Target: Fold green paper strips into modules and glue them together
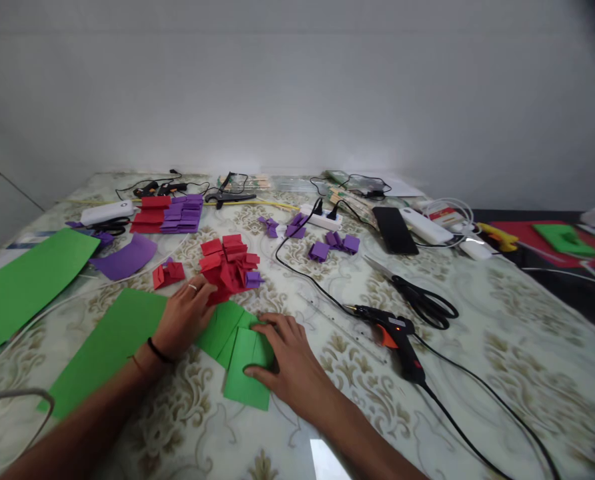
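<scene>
My right hand (290,363) grips a small green paper rectangle (245,390), its thumb and fingers at the right edge. Beneath and behind that rectangle, more green paper pieces (222,327) lie fanned out on the table. My left hand (185,317), with a ring on one finger, has its fingers curled down between these pieces and a pile of folded red paper pieces (227,267); whatever its fingertips pinch is hidden. A single folded red piece (169,273) sits just beyond it. Partly under my left forearm is a large green sheet (112,347).
On the right lie a black glue gun (392,330) with its cord, scissors (417,293) and a phone (395,230). Folded purple pieces (335,245) and a white power strip (322,217) are farther back. Another green sheet (32,287) covers the left side.
</scene>
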Tool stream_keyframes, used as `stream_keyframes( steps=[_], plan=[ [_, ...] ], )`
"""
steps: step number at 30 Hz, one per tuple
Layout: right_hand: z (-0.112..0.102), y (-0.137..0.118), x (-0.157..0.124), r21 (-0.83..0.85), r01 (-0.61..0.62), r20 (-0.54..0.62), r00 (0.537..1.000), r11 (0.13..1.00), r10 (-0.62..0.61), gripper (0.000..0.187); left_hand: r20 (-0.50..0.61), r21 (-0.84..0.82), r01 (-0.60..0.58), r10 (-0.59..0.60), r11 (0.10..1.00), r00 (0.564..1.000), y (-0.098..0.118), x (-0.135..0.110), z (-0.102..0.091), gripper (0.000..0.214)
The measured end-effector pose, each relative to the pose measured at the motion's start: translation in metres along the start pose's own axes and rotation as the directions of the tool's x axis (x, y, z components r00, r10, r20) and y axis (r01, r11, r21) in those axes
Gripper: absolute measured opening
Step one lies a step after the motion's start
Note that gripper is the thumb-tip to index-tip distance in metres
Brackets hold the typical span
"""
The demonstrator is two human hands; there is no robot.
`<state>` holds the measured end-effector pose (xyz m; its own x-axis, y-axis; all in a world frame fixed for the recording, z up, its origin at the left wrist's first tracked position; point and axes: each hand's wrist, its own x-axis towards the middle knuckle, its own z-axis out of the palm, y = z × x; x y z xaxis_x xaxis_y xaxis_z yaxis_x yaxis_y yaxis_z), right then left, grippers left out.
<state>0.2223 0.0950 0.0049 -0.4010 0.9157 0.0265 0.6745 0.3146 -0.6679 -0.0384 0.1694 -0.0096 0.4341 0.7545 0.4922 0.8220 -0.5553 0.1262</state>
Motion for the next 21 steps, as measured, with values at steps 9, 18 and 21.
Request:
stream_keyframes(
  steps=[9, 18, 21],
  plan=[
    [0.004, 0.004, 0.001, 0.009, -0.016, -0.107, 0.994, 1.000, 0.017, 0.053, -0.037, -0.111, 0.061, -0.066, 0.992, 0.997, 0.007, 0.008, -0.014, 0.033],
    [-0.003, 0.000, 0.009, 0.105, -0.029, -0.208, 0.977, 0.994, 0.051, 0.023, 0.262, -0.498, 0.119, 0.018, 0.859, 0.965, 0.041, -0.002, -0.026, 0.056],
    [-0.017, -0.005, 0.010, 0.383, -0.022, -0.164, 0.982, 0.923, 0.091, 0.008, 0.401, -0.641, 0.351, -0.092, 0.682, 0.912, 0.047, 0.002, -0.028, 0.062]
  ],
)
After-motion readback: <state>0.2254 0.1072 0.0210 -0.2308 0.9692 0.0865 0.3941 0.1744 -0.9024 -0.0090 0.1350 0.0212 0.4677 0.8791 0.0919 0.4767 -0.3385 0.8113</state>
